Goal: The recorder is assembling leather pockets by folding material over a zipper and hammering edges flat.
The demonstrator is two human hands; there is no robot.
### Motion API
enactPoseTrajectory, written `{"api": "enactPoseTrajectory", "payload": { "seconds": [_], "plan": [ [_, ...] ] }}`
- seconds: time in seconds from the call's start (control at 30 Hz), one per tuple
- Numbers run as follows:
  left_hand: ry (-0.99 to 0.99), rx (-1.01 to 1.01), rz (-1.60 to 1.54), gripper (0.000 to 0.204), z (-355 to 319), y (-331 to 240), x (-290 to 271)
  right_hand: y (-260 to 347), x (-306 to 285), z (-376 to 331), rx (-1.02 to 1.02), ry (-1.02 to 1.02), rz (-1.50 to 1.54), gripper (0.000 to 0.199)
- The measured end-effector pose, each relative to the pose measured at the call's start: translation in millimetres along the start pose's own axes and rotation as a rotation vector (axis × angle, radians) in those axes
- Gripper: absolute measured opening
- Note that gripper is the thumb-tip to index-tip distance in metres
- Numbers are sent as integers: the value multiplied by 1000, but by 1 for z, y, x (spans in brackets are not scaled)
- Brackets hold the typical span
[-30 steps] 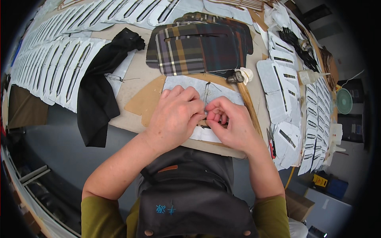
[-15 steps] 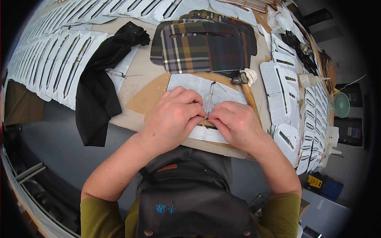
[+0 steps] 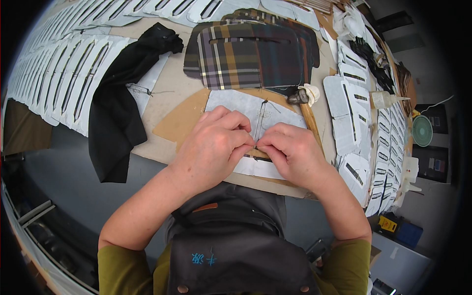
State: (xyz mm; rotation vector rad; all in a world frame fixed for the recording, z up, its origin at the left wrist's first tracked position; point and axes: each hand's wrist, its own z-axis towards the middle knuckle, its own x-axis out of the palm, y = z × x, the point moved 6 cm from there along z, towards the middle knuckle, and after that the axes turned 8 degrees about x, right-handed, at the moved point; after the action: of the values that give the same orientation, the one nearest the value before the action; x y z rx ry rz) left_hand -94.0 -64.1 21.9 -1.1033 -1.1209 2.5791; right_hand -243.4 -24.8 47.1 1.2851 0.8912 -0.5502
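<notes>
While left hand (image 3: 216,147) and right hand (image 3: 295,155) meet, fingers pinched, apparently on thread (image 3: 260,120) | thread runs down panel (image 3: 223,101) at table's (image 3: 153,147) near edge | step: probably fine thread-handling, perhaps knotting | next: likely calls for steady pinch, light even pull

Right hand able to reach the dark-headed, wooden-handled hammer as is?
Probably yes: the hammer lies just beyond the right hand, nothing covering what shows of it, though that hand is pinched by the pale grey panel.
</notes>
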Motion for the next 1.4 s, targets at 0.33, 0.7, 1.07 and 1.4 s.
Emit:
{"api": "enactPoseTrajectory", "payload": {
  "seconds": [0.33, 0.7, 1.07, 1.4],
  "plan": [
    [-6, 2, 4, 14, 1, -2, 0, 5, 3, 0, -77, -25, -124, 4],
    [-7, 75, -20, 22, -13, 2, -19, -17, 9, -17, 313, -133, 397, 22],
    [-151, -59, 245, 22, -54, -2, -48, 40, 38, 7, 123, -119, 384, 31],
    [-98, -3, 278, 25, -52, -3, -48, 44, 40, -2, -116, -152, 78, 37]
  ]
}}
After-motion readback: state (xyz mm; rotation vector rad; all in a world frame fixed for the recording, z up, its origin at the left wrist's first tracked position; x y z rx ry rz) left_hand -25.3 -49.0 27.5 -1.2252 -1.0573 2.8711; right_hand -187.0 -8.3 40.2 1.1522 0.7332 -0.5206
